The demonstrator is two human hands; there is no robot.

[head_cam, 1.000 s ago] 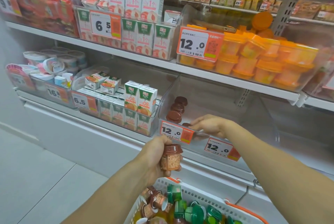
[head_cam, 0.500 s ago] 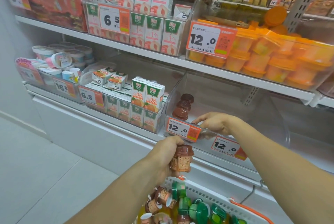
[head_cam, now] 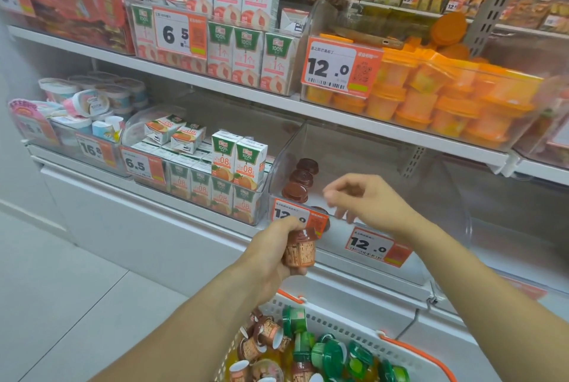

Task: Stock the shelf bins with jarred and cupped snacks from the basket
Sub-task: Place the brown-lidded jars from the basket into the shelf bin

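since a second ago my right hand (head_cam: 366, 199) has lifted off the clear bin (head_cam: 431, 184), fingers loose and empty. left hand (head_cam: 277, 246) grips a brown-lidded cup (head_cam: 300, 247), likely next in.

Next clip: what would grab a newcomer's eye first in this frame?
Probably the left hand in the centre, gripping a brown-lidded snack jar in front of the lower clear bin, where a few matching jars stand. The right hand hovers over that bin's front edge, holding nothing. The bright orange cups fill the upper-right bin.
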